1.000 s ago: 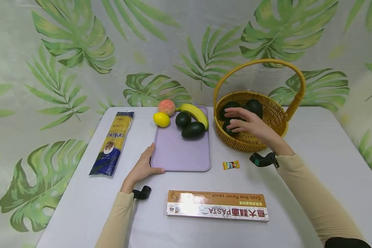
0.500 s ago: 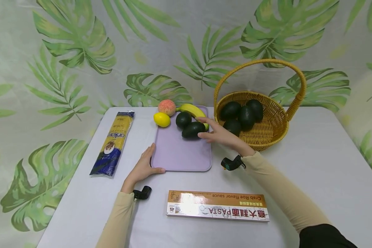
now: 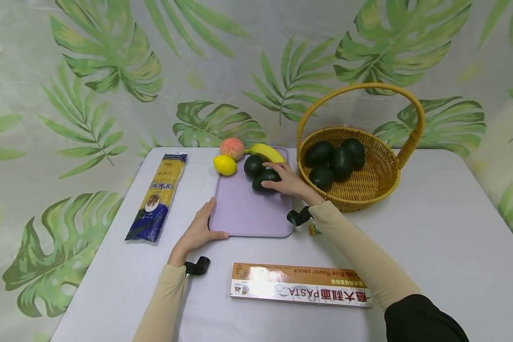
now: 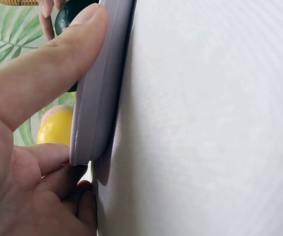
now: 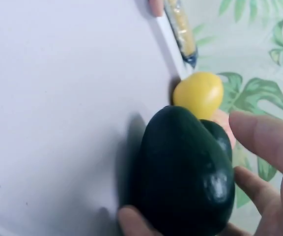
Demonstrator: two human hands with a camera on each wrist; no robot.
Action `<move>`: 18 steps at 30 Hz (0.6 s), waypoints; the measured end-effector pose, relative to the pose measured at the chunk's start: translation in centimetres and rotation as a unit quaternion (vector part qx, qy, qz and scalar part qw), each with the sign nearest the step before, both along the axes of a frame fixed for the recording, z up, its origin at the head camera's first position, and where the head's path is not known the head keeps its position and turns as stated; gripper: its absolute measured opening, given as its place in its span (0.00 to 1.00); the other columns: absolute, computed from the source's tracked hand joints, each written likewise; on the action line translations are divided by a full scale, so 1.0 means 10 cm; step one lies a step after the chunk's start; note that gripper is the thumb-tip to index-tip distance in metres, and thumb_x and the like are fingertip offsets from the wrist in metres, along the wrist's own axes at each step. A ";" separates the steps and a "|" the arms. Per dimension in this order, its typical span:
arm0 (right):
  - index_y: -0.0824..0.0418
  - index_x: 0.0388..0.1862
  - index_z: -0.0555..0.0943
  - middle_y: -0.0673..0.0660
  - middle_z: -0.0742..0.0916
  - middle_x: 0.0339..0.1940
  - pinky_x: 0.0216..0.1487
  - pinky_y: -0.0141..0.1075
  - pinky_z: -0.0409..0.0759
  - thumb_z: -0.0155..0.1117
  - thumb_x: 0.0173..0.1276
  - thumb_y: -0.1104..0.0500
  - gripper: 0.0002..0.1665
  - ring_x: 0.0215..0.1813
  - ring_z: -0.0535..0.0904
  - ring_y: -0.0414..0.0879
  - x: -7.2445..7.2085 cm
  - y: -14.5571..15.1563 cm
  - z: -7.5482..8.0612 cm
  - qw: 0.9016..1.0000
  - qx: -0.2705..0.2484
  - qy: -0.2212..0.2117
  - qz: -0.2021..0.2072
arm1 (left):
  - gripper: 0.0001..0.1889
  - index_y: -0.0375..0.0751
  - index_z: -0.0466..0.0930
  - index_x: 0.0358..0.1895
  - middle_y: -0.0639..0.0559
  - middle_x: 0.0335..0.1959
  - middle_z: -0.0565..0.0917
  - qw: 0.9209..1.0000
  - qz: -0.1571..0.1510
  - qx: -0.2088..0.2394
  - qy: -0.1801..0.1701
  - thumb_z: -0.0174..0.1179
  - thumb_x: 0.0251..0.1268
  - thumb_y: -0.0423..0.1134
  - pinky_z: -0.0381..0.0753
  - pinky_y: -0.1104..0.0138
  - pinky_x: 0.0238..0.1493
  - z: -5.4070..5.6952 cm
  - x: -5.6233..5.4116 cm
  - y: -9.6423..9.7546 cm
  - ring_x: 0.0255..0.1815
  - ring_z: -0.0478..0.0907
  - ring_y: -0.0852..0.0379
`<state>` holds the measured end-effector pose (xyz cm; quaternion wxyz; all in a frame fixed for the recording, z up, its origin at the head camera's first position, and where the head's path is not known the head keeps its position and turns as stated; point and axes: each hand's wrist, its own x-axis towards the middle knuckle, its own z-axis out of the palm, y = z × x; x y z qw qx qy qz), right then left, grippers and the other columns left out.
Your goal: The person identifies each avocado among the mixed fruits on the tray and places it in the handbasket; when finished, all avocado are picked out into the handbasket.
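My left hand (image 3: 201, 230) holds the near left corner of a lilac tray (image 3: 252, 213). In the left wrist view the thumb (image 4: 68, 54) lies along the tray's edge, the fingers bent by its corner. My right hand (image 3: 288, 182) is around a dark green avocado (image 3: 262, 183) on the tray. In the right wrist view that avocado (image 5: 181, 172) sits between the thumb tip and spread fingers, the upper finger (image 5: 259, 135) apart from it. Beside it are a second avocado (image 3: 253, 165), a banana (image 3: 267, 152), a lemon (image 3: 225, 165) and a peach (image 3: 232, 148).
A wicker basket (image 3: 369, 190) with a tall handle stands at the right, several avocados (image 3: 341, 162) inside. A pasta packet (image 3: 157, 199) lies at the left, a pasta box (image 3: 299, 285) in front. My right forearm partly covers a small wrapped candy (image 3: 314, 230).
My right hand has moved left from over the basket to the avocado on the tray. The left hand stays at the tray's corner; the avocado has not moved.
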<state>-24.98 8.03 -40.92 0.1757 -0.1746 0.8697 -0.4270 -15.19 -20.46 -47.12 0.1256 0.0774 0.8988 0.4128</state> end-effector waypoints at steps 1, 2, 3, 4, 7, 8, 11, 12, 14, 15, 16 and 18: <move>0.57 0.74 0.60 0.68 0.56 0.71 0.57 0.51 0.74 0.59 0.70 0.52 0.37 0.65 0.63 0.62 -0.01 -0.01 -0.02 1.000 -0.002 -0.002 -0.006 | 0.61 0.33 0.38 0.76 0.37 0.76 0.41 1.000 -0.002 0.000 0.002 0.75 0.47 0.46 0.39 0.48 0.73 0.00 0.00 0.00 0.76 0.35 0.42; 0.58 0.73 0.62 0.68 0.56 0.71 0.52 0.49 0.78 0.60 0.70 0.53 0.35 0.63 0.65 0.62 -0.01 -0.02 -0.03 1.000 -0.006 -0.002 -0.012 | 0.61 0.32 0.38 0.76 0.37 0.76 0.41 1.000 -0.002 -0.001 0.003 0.75 0.47 0.46 0.39 0.48 0.73 0.00 0.00 0.00 0.76 0.35 0.42; 0.58 0.72 0.64 0.68 0.57 0.70 0.47 0.47 0.81 0.60 0.70 0.54 0.34 0.61 0.68 0.61 -0.01 -0.02 -0.04 1.000 -0.009 -0.003 -0.018 | 0.61 0.32 0.38 0.76 0.37 0.76 0.41 1.000 -0.003 -0.002 0.004 0.75 0.47 0.46 0.40 0.48 0.73 0.00 0.00 0.00 0.76 0.35 0.41; 0.58 0.70 0.66 0.68 0.58 0.70 0.43 0.46 0.83 0.60 0.69 0.55 0.32 0.59 0.69 0.61 0.00 -0.02 -0.05 1.000 -0.012 -0.002 -0.024 | 0.61 0.33 0.38 0.76 0.37 0.76 0.41 1.000 -0.003 -0.002 0.004 0.75 0.47 0.46 0.40 0.49 0.73 -0.01 0.00 0.00 0.76 0.35 0.42; 0.57 0.67 0.70 0.67 0.59 0.69 0.40 0.45 0.84 0.62 0.69 0.57 0.28 0.56 0.71 0.60 0.02 -0.02 -0.07 0.999 -0.028 0.003 -0.030 | 0.61 0.33 0.38 0.76 0.37 0.76 0.41 1.000 -0.004 -0.003 0.005 0.75 0.47 0.46 0.40 0.49 0.73 -0.01 0.00 0.01 0.76 0.35 0.42; 0.57 0.66 0.70 0.66 0.60 0.69 0.41 0.46 0.83 0.62 0.68 0.58 0.27 0.56 0.71 0.59 0.04 -0.01 -0.07 0.999 -0.035 0.002 -0.029 | 0.61 0.33 0.38 0.76 0.38 0.77 0.42 1.000 -0.003 -0.003 0.004 0.75 0.47 0.46 0.40 0.49 0.73 -0.01 0.00 0.01 0.76 0.35 0.42; 0.56 0.65 0.71 0.64 0.60 0.69 0.45 0.48 0.82 0.62 0.69 0.57 0.27 0.59 0.69 0.59 0.10 0.04 -0.03 0.998 -0.063 -0.003 -0.013 | 0.61 0.33 0.38 0.76 0.37 0.77 0.42 1.000 -0.003 -0.004 0.004 0.75 0.47 0.47 0.40 0.49 0.73 -0.02 0.00 0.01 0.76 0.35 0.42; 0.56 0.65 0.71 0.64 0.61 0.68 0.46 0.49 0.82 0.62 0.69 0.57 0.27 0.59 0.68 0.59 0.12 0.07 -0.01 0.997 -0.073 -0.005 -0.007 | 0.61 0.33 0.38 0.76 0.37 0.77 0.42 1.000 -0.003 -0.004 0.004 0.75 0.47 0.47 0.40 0.48 0.73 -0.02 0.00 0.01 0.76 0.35 0.42; 0.55 0.66 0.71 0.63 0.62 0.66 0.47 0.50 0.82 0.62 0.69 0.56 0.27 0.60 0.66 0.58 0.17 0.15 0.05 0.996 -0.093 -0.006 0.007 | 0.61 0.33 0.38 0.76 0.38 0.77 0.41 1.000 -0.002 -0.004 0.003 0.75 0.47 0.47 0.40 0.49 0.73 -0.01 0.00 0.01 0.76 0.35 0.42; 0.55 0.66 0.71 0.63 0.63 0.65 0.47 0.51 0.82 0.62 0.69 0.55 0.27 0.60 0.66 0.57 0.19 0.20 0.08 0.995 -0.100 -0.001 0.014 | 0.61 0.33 0.38 0.76 0.38 0.77 0.41 1.000 -0.002 -0.005 0.003 0.75 0.47 0.47 0.40 0.49 0.73 -0.01 0.00 0.01 0.76 0.35 0.42; 0.55 0.66 0.71 0.62 0.64 0.65 0.48 0.52 0.81 0.62 0.69 0.55 0.28 0.58 0.67 0.58 0.22 0.26 0.11 0.994 -0.107 0.003 0.019 | 0.61 0.33 0.38 0.76 0.37 0.77 0.41 1.000 -0.003 -0.005 0.003 0.75 0.47 0.47 0.40 0.49 0.73 -0.01 0.00 0.01 0.76 0.35 0.42; 0.54 0.67 0.71 0.60 0.65 0.64 0.49 0.53 0.80 0.62 0.69 0.54 0.28 0.56 0.69 0.59 0.27 0.39 0.19 0.992 -0.120 0.009 0.027 | 0.61 0.32 0.38 0.76 0.37 0.76 0.41 1.000 -0.003 -0.004 0.005 0.75 0.47 0.47 0.40 0.48 0.73 0.00 0.00 0.00 0.76 0.35 0.42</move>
